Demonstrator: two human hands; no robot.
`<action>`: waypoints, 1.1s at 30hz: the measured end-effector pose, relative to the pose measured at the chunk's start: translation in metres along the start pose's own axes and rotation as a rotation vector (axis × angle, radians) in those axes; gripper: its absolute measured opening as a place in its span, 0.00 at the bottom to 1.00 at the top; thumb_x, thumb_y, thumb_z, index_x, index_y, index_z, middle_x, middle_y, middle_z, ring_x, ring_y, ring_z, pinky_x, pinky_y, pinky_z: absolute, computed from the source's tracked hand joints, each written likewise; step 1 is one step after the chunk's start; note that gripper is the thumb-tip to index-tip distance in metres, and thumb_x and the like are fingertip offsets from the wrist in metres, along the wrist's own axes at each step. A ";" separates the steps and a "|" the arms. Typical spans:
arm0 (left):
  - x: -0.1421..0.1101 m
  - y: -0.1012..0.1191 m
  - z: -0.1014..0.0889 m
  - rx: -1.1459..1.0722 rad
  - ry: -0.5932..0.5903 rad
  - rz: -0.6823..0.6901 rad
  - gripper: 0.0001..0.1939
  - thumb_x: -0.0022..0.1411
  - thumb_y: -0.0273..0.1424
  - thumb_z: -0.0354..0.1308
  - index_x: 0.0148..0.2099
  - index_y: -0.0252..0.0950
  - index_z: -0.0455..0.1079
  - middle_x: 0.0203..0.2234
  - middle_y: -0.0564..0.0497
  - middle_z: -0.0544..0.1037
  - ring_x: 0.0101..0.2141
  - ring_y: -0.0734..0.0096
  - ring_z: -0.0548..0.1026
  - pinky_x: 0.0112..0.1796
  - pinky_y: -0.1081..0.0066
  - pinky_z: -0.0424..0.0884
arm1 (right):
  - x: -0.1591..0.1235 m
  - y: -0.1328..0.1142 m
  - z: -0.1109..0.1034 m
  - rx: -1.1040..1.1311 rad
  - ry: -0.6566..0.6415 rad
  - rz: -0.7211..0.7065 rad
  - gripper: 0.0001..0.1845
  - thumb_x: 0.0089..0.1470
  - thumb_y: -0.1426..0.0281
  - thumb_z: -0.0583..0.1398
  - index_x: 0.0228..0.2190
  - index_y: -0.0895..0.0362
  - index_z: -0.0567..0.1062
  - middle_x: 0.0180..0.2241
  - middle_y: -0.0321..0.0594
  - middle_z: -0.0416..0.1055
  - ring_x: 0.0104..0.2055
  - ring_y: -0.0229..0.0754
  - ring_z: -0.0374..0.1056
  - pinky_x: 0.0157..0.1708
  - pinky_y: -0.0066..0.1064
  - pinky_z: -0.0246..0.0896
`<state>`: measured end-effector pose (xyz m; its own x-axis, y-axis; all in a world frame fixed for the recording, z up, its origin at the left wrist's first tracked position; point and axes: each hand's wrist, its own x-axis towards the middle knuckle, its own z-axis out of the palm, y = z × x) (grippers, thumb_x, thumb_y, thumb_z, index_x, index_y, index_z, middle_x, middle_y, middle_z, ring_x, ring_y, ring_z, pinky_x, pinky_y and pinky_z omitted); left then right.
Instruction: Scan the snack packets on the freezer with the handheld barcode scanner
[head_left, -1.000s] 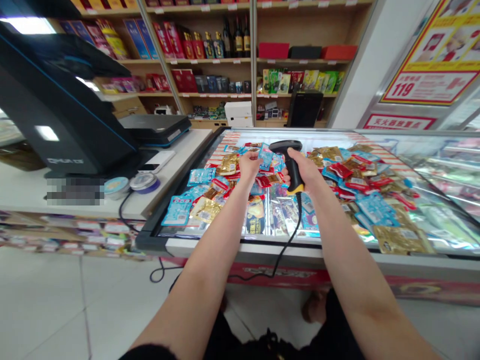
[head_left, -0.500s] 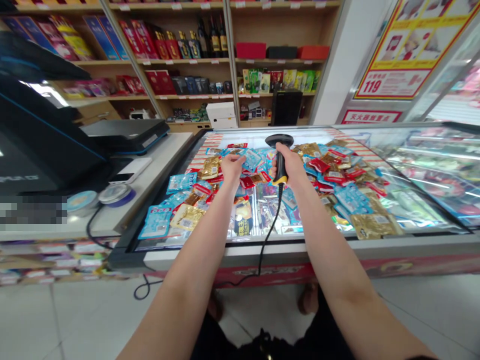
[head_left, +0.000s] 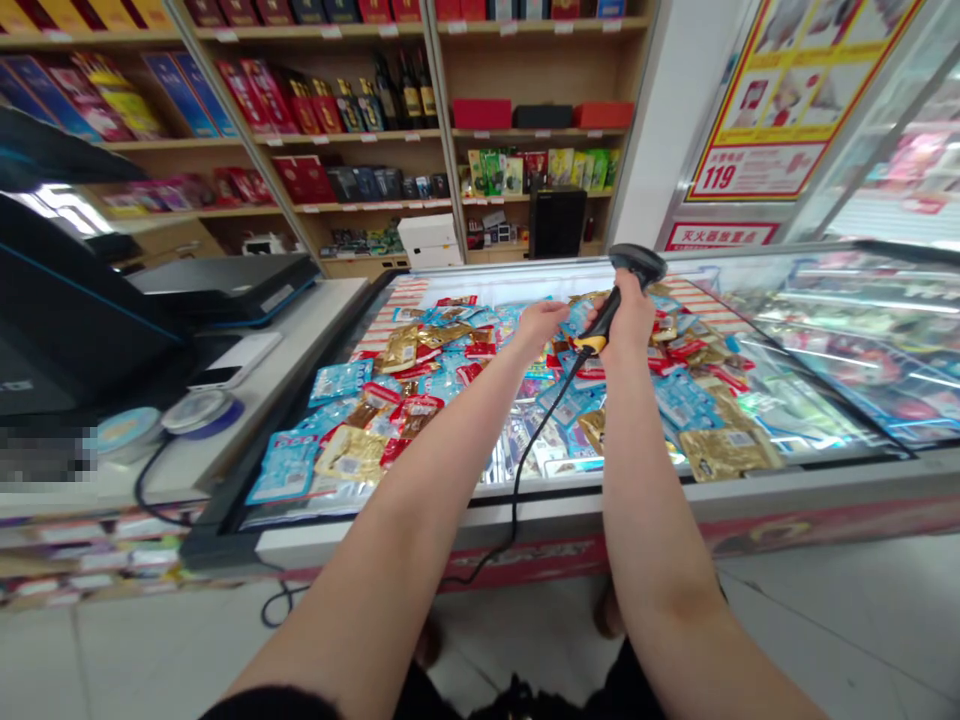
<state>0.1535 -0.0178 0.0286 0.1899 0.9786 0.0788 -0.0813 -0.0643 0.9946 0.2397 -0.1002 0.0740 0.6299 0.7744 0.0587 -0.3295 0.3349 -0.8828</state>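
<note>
My right hand [head_left: 632,318] is closed round the handle of a black barcode scanner [head_left: 628,275] with a yellow band, held over the glass top of a chest freezer [head_left: 525,490]. Its black cable [head_left: 525,470] runs down over the freezer's front edge. My left hand [head_left: 540,326] reaches over the heap of small snack packets [head_left: 420,390] and pinches a blue packet [head_left: 576,318] just left of the scanner. Blue, gold and red packets lie spread across the glass around both hands.
A black till screen [head_left: 67,310] and a flat scale [head_left: 225,285] stand on the white counter [head_left: 300,345] to the left, with a phone [head_left: 232,360] and tape rolls [head_left: 202,412]. Wooden shelves of boxes and bottles [head_left: 390,100] fill the back wall. A second glass freezer [head_left: 862,330] lies right.
Both hands have moved right and farther over the packets. The scanner has tilted, its head now pointing up and to the right.
</note>
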 end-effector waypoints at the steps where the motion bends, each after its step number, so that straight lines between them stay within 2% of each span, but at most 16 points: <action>1: 0.000 -0.002 0.003 0.118 0.008 0.042 0.04 0.53 0.21 0.64 0.30 0.34 0.73 0.26 0.49 0.78 0.33 0.67 0.78 0.44 0.66 0.74 | 0.000 0.000 0.000 -0.001 -0.006 0.020 0.16 0.58 0.56 0.60 0.30 0.50 0.61 0.14 0.27 0.62 0.14 0.38 0.66 0.09 0.26 0.56; 3: -0.003 -0.004 0.001 0.353 0.039 0.145 0.07 0.51 0.19 0.64 0.30 0.35 0.73 0.31 0.48 0.81 0.39 0.62 0.78 0.48 0.64 0.72 | -0.002 0.002 0.002 0.006 -0.031 0.066 0.17 0.57 0.55 0.61 0.30 0.51 0.61 0.14 0.27 0.62 0.13 0.39 0.65 0.08 0.26 0.55; 5: -0.008 -0.004 -0.011 0.554 0.049 0.222 0.10 0.48 0.17 0.63 0.29 0.37 0.73 0.35 0.46 0.82 0.45 0.57 0.78 0.53 0.62 0.69 | -0.003 0.005 0.005 0.016 -0.059 0.094 0.18 0.55 0.55 0.63 0.30 0.51 0.62 0.13 0.27 0.62 0.12 0.38 0.64 0.08 0.26 0.55; 8: -0.016 -0.001 -0.038 0.768 0.024 0.216 0.13 0.42 0.15 0.65 0.25 0.38 0.70 0.37 0.43 0.81 0.50 0.51 0.76 0.56 0.61 0.66 | -0.005 0.011 0.009 -0.007 -0.101 0.105 0.18 0.54 0.55 0.64 0.30 0.51 0.63 0.13 0.27 0.64 0.11 0.37 0.63 0.08 0.26 0.55; 12: -0.027 0.003 -0.079 0.840 0.044 0.097 0.20 0.31 0.16 0.71 0.20 0.39 0.63 0.27 0.47 0.77 0.49 0.47 0.76 0.54 0.61 0.66 | -0.009 0.016 0.013 -0.067 -0.131 0.101 0.17 0.54 0.57 0.64 0.30 0.51 0.62 0.14 0.26 0.64 0.12 0.36 0.63 0.10 0.26 0.55; 14: -0.035 0.005 -0.098 0.831 0.067 0.039 0.23 0.28 0.18 0.73 0.20 0.40 0.62 0.24 0.48 0.75 0.49 0.46 0.76 0.53 0.61 0.67 | -0.012 0.018 0.016 -0.090 -0.140 0.115 0.16 0.54 0.59 0.63 0.30 0.51 0.62 0.14 0.26 0.63 0.12 0.37 0.63 0.10 0.26 0.56; 17: -0.047 0.008 -0.122 0.881 0.101 -0.027 0.23 0.30 0.23 0.76 0.20 0.40 0.62 0.26 0.44 0.76 0.50 0.44 0.75 0.51 0.60 0.68 | -0.020 0.022 0.021 -0.106 -0.186 0.149 0.13 0.55 0.61 0.62 0.29 0.51 0.63 0.14 0.27 0.63 0.13 0.37 0.62 0.11 0.26 0.57; 21: -0.055 0.003 -0.141 1.034 0.128 0.008 0.24 0.30 0.36 0.79 0.24 0.40 0.66 0.34 0.39 0.79 0.53 0.41 0.73 0.52 0.56 0.68 | -0.029 0.030 0.028 -0.140 -0.269 0.175 0.13 0.55 0.62 0.63 0.29 0.52 0.64 0.15 0.28 0.65 0.12 0.36 0.61 0.12 0.27 0.58; 23: -0.055 -0.003 -0.147 1.031 0.139 0.029 0.25 0.26 0.36 0.80 0.24 0.40 0.67 0.32 0.41 0.80 0.52 0.42 0.74 0.52 0.57 0.68 | -0.032 0.036 0.031 -0.167 -0.307 0.179 0.15 0.54 0.61 0.65 0.28 0.52 0.64 0.15 0.28 0.65 0.12 0.36 0.61 0.11 0.27 0.58; 25: -0.054 -0.009 -0.153 0.922 0.176 0.040 0.24 0.24 0.31 0.80 0.22 0.40 0.67 0.25 0.46 0.78 0.49 0.46 0.76 0.50 0.61 0.70 | -0.035 0.043 0.033 -0.185 -0.347 0.178 0.16 0.53 0.60 0.66 0.28 0.52 0.64 0.15 0.29 0.65 0.12 0.36 0.60 0.11 0.27 0.57; 28: -0.053 -0.014 -0.159 0.768 0.203 0.073 0.22 0.27 0.25 0.78 0.18 0.42 0.66 0.16 0.52 0.71 0.40 0.53 0.78 0.44 0.65 0.71 | -0.037 0.051 0.035 -0.209 -0.398 0.174 0.16 0.52 0.60 0.67 0.30 0.53 0.65 0.15 0.29 0.66 0.12 0.36 0.61 0.11 0.26 0.57; 30: -0.055 -0.013 -0.162 0.754 0.193 0.090 0.22 0.28 0.22 0.76 0.18 0.42 0.65 0.14 0.54 0.68 0.35 0.55 0.78 0.41 0.66 0.72 | -0.040 0.055 0.037 -0.224 -0.419 0.179 0.16 0.51 0.61 0.67 0.30 0.53 0.65 0.15 0.28 0.66 0.12 0.36 0.61 0.11 0.26 0.57; 33: -0.058 -0.006 -0.163 0.715 0.232 0.070 0.21 0.31 0.17 0.72 0.21 0.41 0.64 0.16 0.55 0.68 0.33 0.57 0.76 0.40 0.65 0.70 | -0.045 0.056 0.039 -0.231 -0.430 0.204 0.16 0.52 0.60 0.67 0.29 0.53 0.65 0.15 0.28 0.66 0.12 0.35 0.60 0.11 0.26 0.57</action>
<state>-0.0162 -0.0428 0.0066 -0.0101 0.9786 0.2055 0.5840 -0.1610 0.7956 0.1651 -0.0954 0.0399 0.2077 0.9780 0.0177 -0.2210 0.0645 -0.9731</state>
